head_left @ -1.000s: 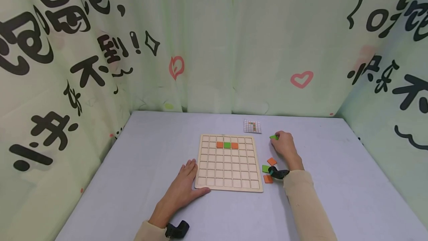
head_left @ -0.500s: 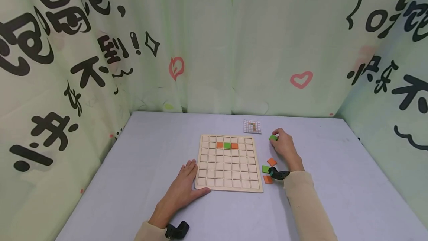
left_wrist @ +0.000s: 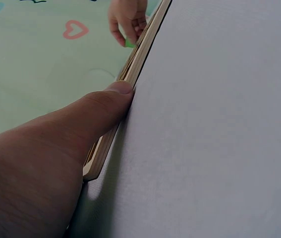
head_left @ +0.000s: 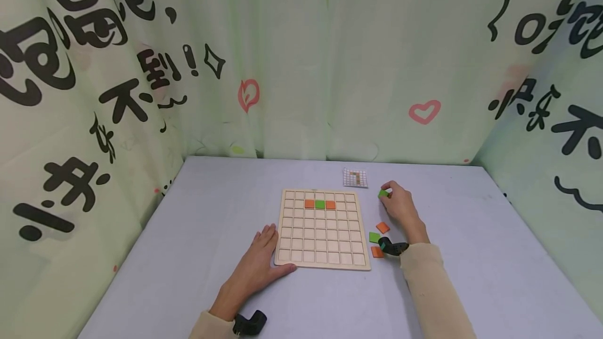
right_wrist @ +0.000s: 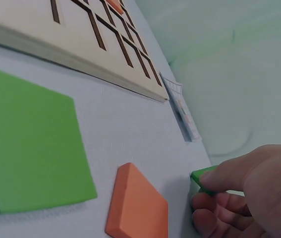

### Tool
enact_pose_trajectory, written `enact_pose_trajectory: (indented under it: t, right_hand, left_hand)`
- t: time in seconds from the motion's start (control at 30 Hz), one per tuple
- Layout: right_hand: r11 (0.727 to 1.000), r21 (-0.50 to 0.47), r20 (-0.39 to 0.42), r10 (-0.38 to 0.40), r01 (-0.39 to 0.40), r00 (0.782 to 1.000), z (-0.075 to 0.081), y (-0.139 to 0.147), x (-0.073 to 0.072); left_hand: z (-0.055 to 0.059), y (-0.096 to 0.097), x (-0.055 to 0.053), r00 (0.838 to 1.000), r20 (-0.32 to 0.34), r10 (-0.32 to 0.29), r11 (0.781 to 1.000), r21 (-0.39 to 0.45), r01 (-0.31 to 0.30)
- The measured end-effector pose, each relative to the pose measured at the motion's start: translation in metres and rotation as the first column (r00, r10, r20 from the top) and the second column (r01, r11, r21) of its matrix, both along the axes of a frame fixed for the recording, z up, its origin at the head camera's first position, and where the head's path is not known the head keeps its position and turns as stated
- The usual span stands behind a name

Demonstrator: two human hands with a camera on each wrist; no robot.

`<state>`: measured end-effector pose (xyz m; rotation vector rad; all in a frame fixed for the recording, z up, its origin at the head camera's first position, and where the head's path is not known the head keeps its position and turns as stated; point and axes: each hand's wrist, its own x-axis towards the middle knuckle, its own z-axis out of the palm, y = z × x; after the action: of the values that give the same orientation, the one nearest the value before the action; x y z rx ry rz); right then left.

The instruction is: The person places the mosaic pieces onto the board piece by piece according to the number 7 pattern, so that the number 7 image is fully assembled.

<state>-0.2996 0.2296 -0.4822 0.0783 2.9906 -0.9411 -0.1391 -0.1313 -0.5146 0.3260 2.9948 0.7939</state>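
My right hand (head_left: pixel 401 205) pinches a green square tile (right_wrist: pixel 203 174) between thumb and fingers, to the right of the wooden grid board (head_left: pixel 321 259). My left hand (head_left: pixel 256 263) lies at the board's near left corner. Its thumb (left_wrist: pixel 111 101) rests along the near edge, and its straight fingers reach up the left side. Three tiles sit in a row near the board's far side: a green tile (head_left: pixel 320 204) between an orange tile (head_left: pixel 309 203) and another orange tile (head_left: pixel 331 205).
Between the board and my right forearm lie a loose orange tile (head_left: pixel 383 227), a green tile (head_left: pixel 374 237) and a second orange tile (head_left: pixel 377 252). A small printed grid card (head_left: pixel 355 178) lies beyond the board. Curtains (head_left: pixel 301 67) surround the white table (head_left: pixel 179 255).
My right hand has shifted its fingers slightly, and the green tile in them has turned and shows more. My left hand and the board have stayed put.
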Motion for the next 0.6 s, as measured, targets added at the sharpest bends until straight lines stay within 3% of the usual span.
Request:
enact_pose_trajectory:
  t: [0.6]
  right_hand:
    - [0.996,-0.086,-0.065,-0.005,0.0,0.998,0.009,-0.016,0.01]
  left_hand:
    - [-0.002,-0.001,-0.001,1.0,0.007,-0.003,1.0,0.001,0.003]
